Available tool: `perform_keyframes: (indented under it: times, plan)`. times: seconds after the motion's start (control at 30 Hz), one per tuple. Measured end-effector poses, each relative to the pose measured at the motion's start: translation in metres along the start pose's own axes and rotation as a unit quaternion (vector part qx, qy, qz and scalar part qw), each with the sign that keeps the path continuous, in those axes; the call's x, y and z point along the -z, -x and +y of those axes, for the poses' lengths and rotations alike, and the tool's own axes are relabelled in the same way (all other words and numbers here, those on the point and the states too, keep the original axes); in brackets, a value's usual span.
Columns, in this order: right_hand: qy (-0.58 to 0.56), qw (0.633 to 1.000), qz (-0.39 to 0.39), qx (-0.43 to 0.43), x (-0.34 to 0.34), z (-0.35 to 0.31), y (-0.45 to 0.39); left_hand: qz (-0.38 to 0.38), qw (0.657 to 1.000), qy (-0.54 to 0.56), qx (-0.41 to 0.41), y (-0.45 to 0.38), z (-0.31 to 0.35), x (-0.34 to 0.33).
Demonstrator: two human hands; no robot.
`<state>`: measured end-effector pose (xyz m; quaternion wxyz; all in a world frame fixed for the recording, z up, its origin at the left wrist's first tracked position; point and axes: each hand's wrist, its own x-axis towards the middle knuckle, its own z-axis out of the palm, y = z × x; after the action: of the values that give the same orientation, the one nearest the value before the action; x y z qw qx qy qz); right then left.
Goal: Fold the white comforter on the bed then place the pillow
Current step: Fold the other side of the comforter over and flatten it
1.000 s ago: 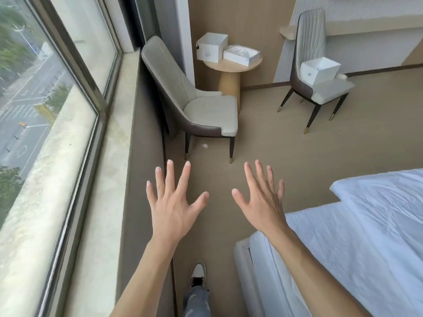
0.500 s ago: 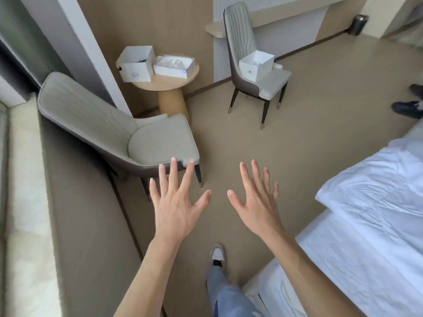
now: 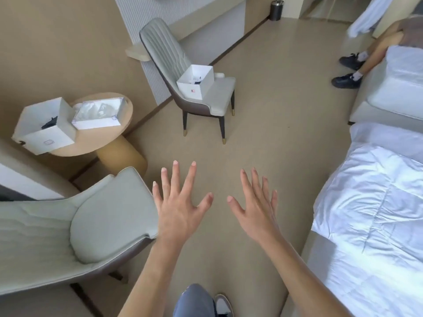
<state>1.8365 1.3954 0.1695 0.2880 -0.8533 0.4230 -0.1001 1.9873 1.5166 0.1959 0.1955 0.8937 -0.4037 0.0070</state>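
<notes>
while the crinkled white comforter lies rumpled, both hands' fingers spread wide, empty.

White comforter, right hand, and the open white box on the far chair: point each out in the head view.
White comforter (image 3: 375,216): head view, wrinkled top surface.
Right hand (image 3: 257,211): head view, back of the hand, fingers spread.
Open white box (image 3: 194,89): head view, front wall, on the chair seat.

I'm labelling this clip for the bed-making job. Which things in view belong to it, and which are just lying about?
Part of the job:
white comforter on the bed
left hand, open and empty
right hand, open and empty
No pillow can be made out.

Just lying about:
near chair
far chair with a white box
round table with two boxes
bin
</notes>
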Motion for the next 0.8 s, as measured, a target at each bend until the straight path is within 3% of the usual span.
perform_keyframes:
  times: [0.37, 0.6, 0.8]
  plan:
    - [-0.007, 0.985, 0.097, -0.145, 0.038, 0.054, -0.224, -0.074, 0.985, 0.041, -0.151, -0.271, 0.072, -0.104]
    - [-0.032, 0.952, 0.151, -0.263, 0.090, 0.111, -0.327, -0.134, 0.949, 0.061, -0.280, -0.417, 0.179, -0.158]
    - [-0.048, 0.899, 0.238, -0.363, 0.146, 0.201, -0.387, -0.186, 0.901, 0.091, -0.380, -0.500, 0.298, -0.225]
